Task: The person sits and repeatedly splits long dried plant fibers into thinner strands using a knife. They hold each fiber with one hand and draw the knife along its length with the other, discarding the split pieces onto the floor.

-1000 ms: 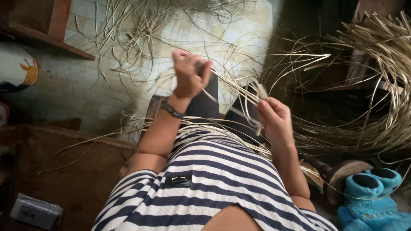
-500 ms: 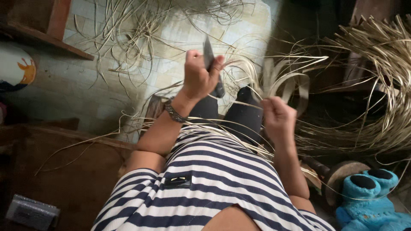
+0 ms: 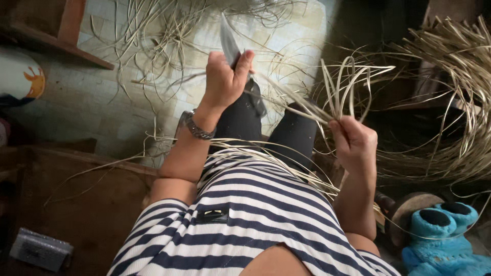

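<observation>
My left hand, with a metal watch on its wrist, is closed around a knife whose blade points up and away from me. My right hand grips a bundle of thin pale cane strips that loop upward from its fingers. One strip runs from the bundle toward the knife hand. Both hands are raised over my dark-trousered knees. More strips lie across my lap, over my striped shirt.
A large tangled coil of cane strips fills the right side. Loose strips litter the tiled floor ahead. Blue plush slippers sit at the lower right, a small grey box at the lower left, and a wooden shelf at the upper left.
My left hand has lifted the knife up and away, so the blade now stands in clear view. My right hand has shifted right with the strips, which now stand up in loops.
</observation>
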